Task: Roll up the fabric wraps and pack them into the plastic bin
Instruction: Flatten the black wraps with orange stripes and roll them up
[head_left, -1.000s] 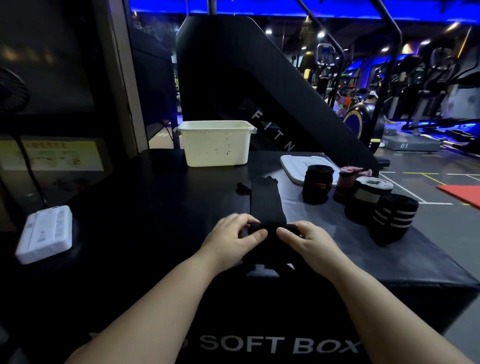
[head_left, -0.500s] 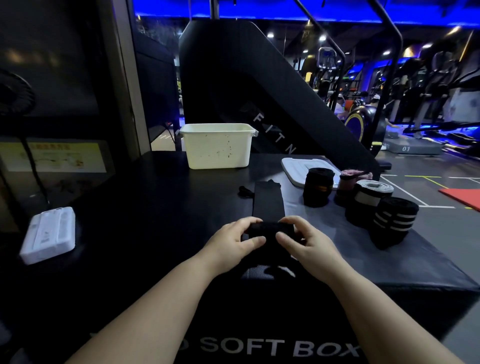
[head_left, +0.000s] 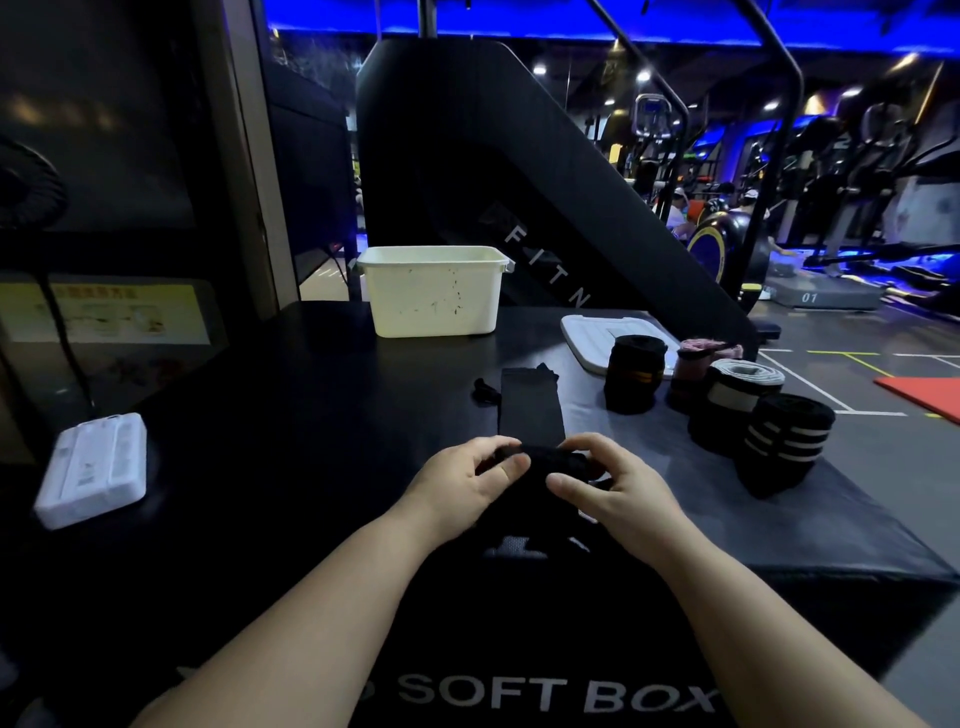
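A black fabric wrap (head_left: 531, 402) lies flat on the black soft box (head_left: 311, 415), its near end wound into a small roll (head_left: 545, 462). My left hand (head_left: 467, 486) and my right hand (head_left: 615, 491) grip that roll from either side, thumbs in front. Several rolled wraps stand at the right: a black one with an orange band (head_left: 635, 373), a pink one (head_left: 693, 364), a grey-topped one (head_left: 735, 400) and a black one with white stripes (head_left: 784, 447). The cream plastic bin (head_left: 431, 293) stands behind, its inside hidden.
The bin's white lid (head_left: 597, 335) lies flat behind the rolled wraps. A white device (head_left: 93, 467) rests at the left edge of the box. A small black loop (head_left: 485, 392) lies beside the flat wrap. A black slanted gym machine (head_left: 519, 182) rises behind the bin.
The roll has grown and moved farther along the strip toward the bin. Both hands have moved forward with it, and less flat fabric shows.
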